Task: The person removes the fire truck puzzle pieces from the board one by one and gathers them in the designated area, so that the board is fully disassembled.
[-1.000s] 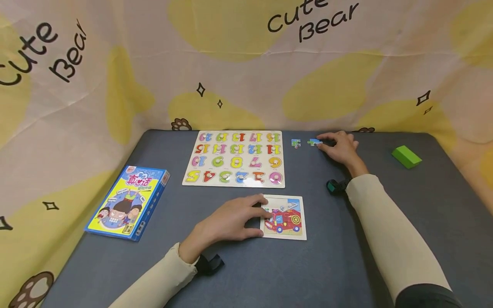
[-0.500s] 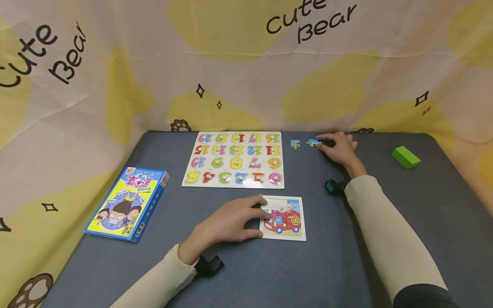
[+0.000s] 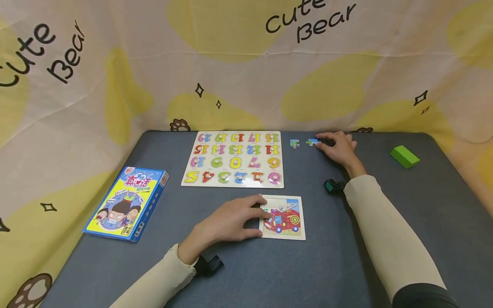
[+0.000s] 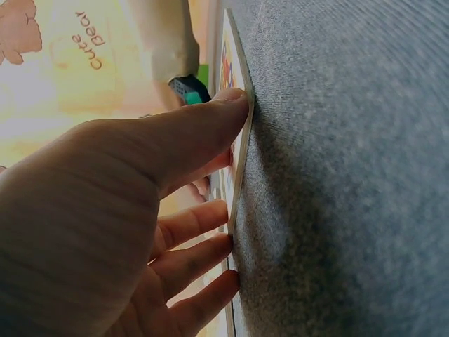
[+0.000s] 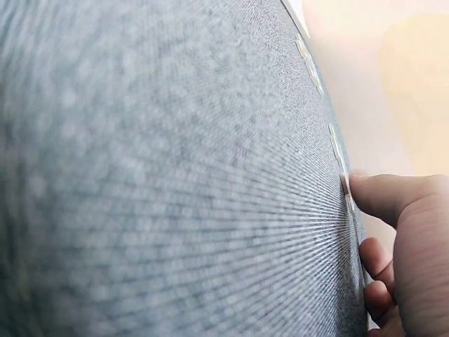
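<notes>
A small wooden jigsaw puzzle (image 3: 284,220) with a red fire truck picture lies near the middle of the table. My left hand (image 3: 231,220) rests at its left side, fingers spread, with the thumb (image 4: 235,98) at the board's near left edge. At the back of the table, my right hand (image 3: 340,149) pinches a blue and green jigsaw piece (image 3: 311,142) at its right end between thumb and index finger. That piece lies flat on the table. A second jigsaw piece (image 3: 294,143) sits just to its left, apart from the hand.
A number puzzle board (image 3: 227,181) with colourful numerals lies behind the small puzzle. On the left is a blue and yellow card box (image 3: 125,203). A green block (image 3: 404,157) stands at the right. A patterned cloth (image 3: 231,64) hangs behind the dark grey table (image 3: 292,273).
</notes>
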Demonstrator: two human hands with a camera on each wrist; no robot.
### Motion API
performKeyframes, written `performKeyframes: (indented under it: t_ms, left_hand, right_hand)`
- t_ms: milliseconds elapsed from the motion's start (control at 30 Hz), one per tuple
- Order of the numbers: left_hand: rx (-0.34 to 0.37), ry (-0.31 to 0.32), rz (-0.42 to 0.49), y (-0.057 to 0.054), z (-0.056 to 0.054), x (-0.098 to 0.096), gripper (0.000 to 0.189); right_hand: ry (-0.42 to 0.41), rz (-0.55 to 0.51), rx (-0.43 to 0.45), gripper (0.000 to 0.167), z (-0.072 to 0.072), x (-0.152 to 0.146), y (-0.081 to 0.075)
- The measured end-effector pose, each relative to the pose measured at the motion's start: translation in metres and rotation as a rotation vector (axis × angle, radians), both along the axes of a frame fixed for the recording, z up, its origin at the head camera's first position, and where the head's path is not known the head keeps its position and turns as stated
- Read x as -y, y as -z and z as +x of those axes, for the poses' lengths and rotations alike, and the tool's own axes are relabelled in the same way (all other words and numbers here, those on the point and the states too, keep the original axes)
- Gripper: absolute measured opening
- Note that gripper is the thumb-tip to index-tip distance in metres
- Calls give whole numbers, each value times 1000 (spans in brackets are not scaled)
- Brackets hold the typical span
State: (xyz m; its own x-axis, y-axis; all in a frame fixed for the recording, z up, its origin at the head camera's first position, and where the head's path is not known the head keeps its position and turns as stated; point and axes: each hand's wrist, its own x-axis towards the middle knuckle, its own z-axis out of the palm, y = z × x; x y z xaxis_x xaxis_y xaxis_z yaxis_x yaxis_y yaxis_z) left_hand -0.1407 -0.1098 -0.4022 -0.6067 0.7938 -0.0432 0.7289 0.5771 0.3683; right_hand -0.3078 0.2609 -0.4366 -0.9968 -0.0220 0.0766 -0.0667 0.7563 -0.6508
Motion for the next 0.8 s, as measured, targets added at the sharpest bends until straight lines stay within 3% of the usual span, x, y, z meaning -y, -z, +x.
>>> performKeyframes:
  t_ms: [400,600,800]
  left_hand:
    - [0,0,5,0,1,0,49]
    - [-10,-4,5,-1,1,0,50]
    - [1,-4,3,-1,1,0,50]
  right_hand:
    - [31,-229,-193,30,13,2,5]
    - [-63,-329,-261,29,32,17,5]
    - [-248,-267,-157,26,64,39,-9]
